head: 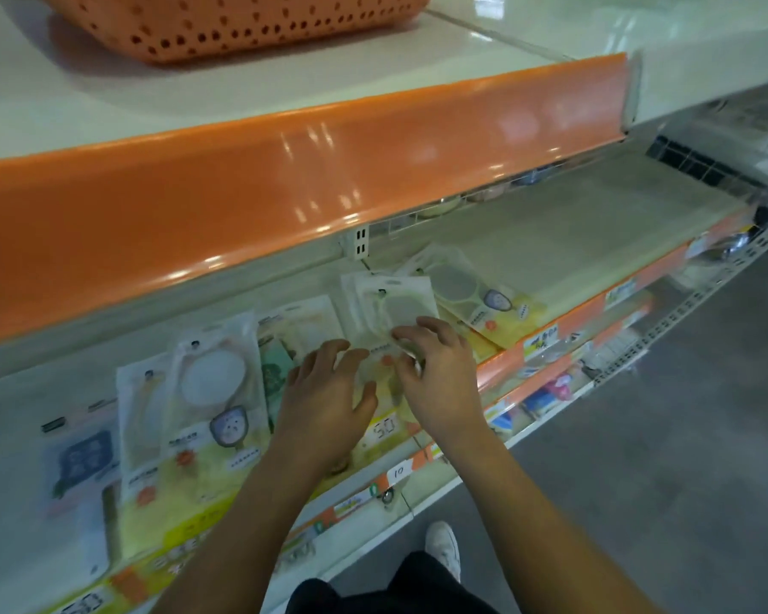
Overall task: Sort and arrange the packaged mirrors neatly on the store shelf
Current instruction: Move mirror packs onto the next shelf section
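A long store shelf (550, 241) is seen running from the lower left to the upper right, overhung by the glossy orange edge strip (284, 170) of the tier above, on whose top an orange perforated basket (222, 24) is set. Grey floor (683, 436) is visible to the right, and lower tiers with small price labels (397, 471) along their fronts are seen beneath the shelf. The right part of the shelf surface is bare; the packaged mirrors are laid flat across its left and middle parts. At the far left a packet with a dark blue print (83, 458) is lain, and just beside it a packaged round mirror (213, 378) on a white and yellow card is overlapped onto a similar packet. A green-printed packet (273, 370) is partly covered between that one and the hands. In the middle a small stack of packaged mirrors (393, 303) is held, with another mirror packet (455, 281) lying tilted just behind it to the right. The left hand (324, 392) is rested on the stack's lower part with fingers spread and nearly straight. The right hand (435, 370) is placed at the stack's right edge with fingers curled, apparently pinching the packaging, though the contact is blurred. A white shoe (444, 547) is seen on the floor below.
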`<act>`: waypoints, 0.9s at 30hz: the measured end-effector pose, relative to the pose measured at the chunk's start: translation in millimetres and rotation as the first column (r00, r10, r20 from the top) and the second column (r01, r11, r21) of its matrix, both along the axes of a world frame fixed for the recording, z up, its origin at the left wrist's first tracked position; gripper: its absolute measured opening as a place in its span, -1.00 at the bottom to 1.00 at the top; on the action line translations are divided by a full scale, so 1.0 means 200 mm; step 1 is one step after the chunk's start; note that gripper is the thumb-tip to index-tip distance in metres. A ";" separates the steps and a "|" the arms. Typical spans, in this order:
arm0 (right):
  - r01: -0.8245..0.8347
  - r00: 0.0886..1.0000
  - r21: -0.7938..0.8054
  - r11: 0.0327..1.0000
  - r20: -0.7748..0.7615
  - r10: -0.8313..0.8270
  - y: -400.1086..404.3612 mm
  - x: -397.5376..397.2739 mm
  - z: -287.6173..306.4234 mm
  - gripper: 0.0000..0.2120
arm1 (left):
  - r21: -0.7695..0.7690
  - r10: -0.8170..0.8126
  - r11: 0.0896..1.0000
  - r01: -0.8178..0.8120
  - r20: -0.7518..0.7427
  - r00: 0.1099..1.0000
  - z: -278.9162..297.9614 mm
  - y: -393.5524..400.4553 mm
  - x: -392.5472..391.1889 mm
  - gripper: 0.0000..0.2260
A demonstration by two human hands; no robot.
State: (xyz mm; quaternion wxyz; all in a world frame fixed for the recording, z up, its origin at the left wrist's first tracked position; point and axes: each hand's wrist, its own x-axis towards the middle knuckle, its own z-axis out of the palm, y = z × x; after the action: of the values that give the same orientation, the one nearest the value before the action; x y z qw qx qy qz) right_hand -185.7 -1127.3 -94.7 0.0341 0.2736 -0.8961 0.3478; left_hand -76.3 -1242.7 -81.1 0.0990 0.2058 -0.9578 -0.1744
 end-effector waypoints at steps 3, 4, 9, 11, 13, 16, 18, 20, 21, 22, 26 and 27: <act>0.002 1.000 0.012 1.000 0.008 -0.002 0.05 -0.16 0.00 -0.64 | -0.011 0.007 1.000 -0.007 0.022 1.000 0.00 0.06 -0.14 -0.63; 0.004 1.000 0.012 1.000 0.006 -0.004 0.07 -0.21 0.00 -0.64 | -0.002 0.011 1.000 -0.011 0.030 0.999 0.00 0.08 -0.19 -0.63; 0.010 1.000 -0.001 1.000 0.010 -0.010 0.14 -0.50 -0.01 -0.59 | 0.027 0.033 0.999 -0.034 0.068 0.997 0.02 0.19 -0.46 -0.61; 0.014 1.000 -0.011 1.000 0.024 -0.014 0.17 -0.60 -0.01 -0.61 | 0.047 0.040 0.998 -0.044 0.082 0.996 0.02 0.23 -0.54 -0.61; 0.016 0.999 -0.029 0.999 0.048 -0.014 0.20 -0.69 0.00 -0.61 | 0.055 0.055 0.997 -0.061 0.099 0.994 0.01 0.25 -0.62 -0.60; 0.004 0.993 0.007 1.000 0.114 -0.005 0.23 -0.79 0.01 -0.64 | 0.039 0.083 0.995 -0.089 0.132 0.988 0.02 0.29 -0.71 -0.55; -0.015 0.991 0.018 1.000 0.130 0.012 0.25 -0.86 0.00 -0.63 | 0.037 0.102 0.993 -0.108 0.148 0.984 0.02 0.31 -0.75 -0.55; -0.024 0.991 0.016 1.000 0.131 0.022 0.26 -0.91 0.00 -0.57 | 0.027 0.126 0.991 -0.131 0.143 0.982 0.02 0.33 -0.80 -0.57; -0.032 0.991 0.019 0.999 0.133 0.029 0.26 -0.93 -0.01 -0.56 | 0.023 0.138 0.989 -0.143 0.140 0.980 0.01 0.34 -0.81 -0.58; -0.038 0.991 0.025 0.999 0.131 0.034 0.27 -0.95 -0.02 -0.56 | 0.022 0.146 0.988 -0.151 0.139 0.979 0.01 0.35 -0.83 -0.58; -0.076 0.991 0.077 0.994 0.118 0.066 0.30 -1.02 -0.04 -0.62 | 0.038 0.189 0.980 -0.195 0.134 0.973 -0.01 0.39 -0.86 -0.59; -0.089 0.989 0.108 0.990 0.129 0.075 0.30 -1.05 -0.05 -0.64 | 0.038 0.198 0.978 -0.205 0.131 0.971 -0.02 0.41 -0.87 -0.59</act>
State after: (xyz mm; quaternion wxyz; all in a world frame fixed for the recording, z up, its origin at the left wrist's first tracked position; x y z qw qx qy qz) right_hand -394.9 -1067.2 -105.2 -0.0516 0.2894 -0.9028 0.3140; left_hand -249.4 -1161.3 -84.6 0.0501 0.3150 -0.9316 -0.1744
